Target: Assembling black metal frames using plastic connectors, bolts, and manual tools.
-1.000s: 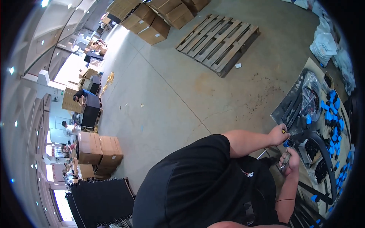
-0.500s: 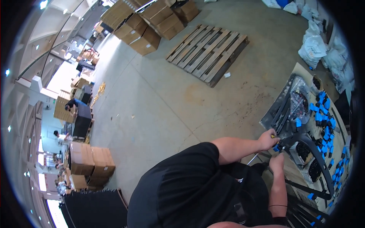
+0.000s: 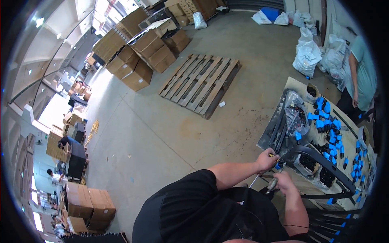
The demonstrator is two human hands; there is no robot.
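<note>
head view, looking down: the left hand (image 3: 266, 160) is closed around the near end of a long curved black plastic part (image 3: 324, 164), with something small and yellow showing at its knuckles; what that bit is cannot be told. the right hand (image 3: 285, 181) sits just below and beside the left hand, fingers wrapped shut on a slim grey tool (image 3: 272, 184) whose tip points up toward the spot where the left hand grips. the 2 hands are nearly touching.

from that grip, the curved black part runs away to the right and bends down along the edge of a cardboard-covered table (image 3: 296, 87). just beyond the grip, further out on the table, lie small tubs of dark pieces (image 3: 308, 163), and past them a scatter of small blue pieces (image 3: 326, 121) and a clear plastic bag (image 3: 295, 115). a bundle of long black strips (image 3: 278, 128) lies above the grip, toward the table's left edge.

well away from the hands, a wooden pallet (image 3: 200, 84) rests on the concrete floor (image 3: 162, 133), with stacked cardboard boxes (image 3: 142, 52) beyond it. another person in a pale green top (image 3: 362, 73) stands at the far side of the table, near white sacks (image 3: 310, 54).
</note>
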